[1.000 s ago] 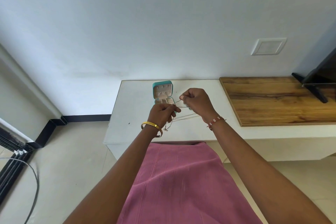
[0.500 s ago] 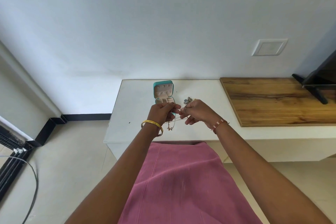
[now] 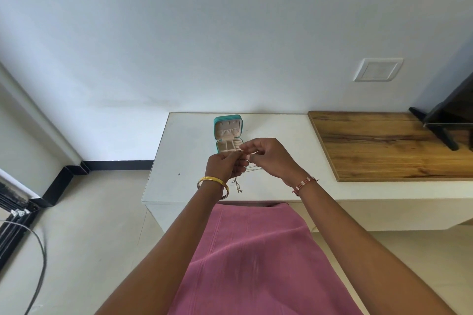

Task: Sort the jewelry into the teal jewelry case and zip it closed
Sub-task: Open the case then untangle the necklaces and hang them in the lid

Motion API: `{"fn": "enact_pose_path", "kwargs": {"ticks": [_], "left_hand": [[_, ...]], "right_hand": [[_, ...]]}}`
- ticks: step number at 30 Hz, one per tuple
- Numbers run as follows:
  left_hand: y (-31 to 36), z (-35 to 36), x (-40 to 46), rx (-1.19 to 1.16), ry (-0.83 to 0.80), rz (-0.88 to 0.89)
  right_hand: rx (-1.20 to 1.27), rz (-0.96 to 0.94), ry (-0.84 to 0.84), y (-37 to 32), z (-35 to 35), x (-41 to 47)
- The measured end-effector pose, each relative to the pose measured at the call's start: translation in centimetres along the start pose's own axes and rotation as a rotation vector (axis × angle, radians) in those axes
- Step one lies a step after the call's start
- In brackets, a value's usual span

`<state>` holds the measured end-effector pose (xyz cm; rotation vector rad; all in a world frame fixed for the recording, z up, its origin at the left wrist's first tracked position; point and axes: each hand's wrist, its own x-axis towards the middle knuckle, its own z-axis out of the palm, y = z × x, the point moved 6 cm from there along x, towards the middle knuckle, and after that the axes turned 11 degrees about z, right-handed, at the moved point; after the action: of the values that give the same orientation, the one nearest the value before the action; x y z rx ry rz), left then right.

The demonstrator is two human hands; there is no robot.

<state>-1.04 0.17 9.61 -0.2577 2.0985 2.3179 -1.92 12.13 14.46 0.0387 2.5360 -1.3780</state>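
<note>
Holding a thin gold chain necklace (image 3: 252, 169) between them, the left hand (image 3: 222, 165) and right hand (image 3: 271, 157) each pinch it with curled fingers above the white tabletop (image 3: 184, 161). Its small pendant (image 3: 237, 185) hangs below the left hand. The fine strands could tangle or slip if either pinch loosens. The small teal zip jewelry case (image 3: 228, 133) lies open just beyond the hands, lid upright, its pale compartments showing, with contents too small to tell.
</note>
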Motion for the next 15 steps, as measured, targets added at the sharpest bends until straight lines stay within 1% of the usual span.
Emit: {"fn": "enact_pose_path", "kwargs": {"ticks": [4,8,15], "left_hand": [[0.2,-0.1,0.3,0.068,0.025,0.005],[0.6,-0.1,0.6,0.136,0.036,0.008],[1.6,0.5,0.5,0.073,0.017,-0.021]], "right_hand": [[-0.064,-0.036,0.025,-0.1,0.7,0.1],[-0.093,-0.078,0.092,-0.4,0.7,-0.2],[-0.293,-0.221,0.327,-1.5,0.2,-1.2]]}}
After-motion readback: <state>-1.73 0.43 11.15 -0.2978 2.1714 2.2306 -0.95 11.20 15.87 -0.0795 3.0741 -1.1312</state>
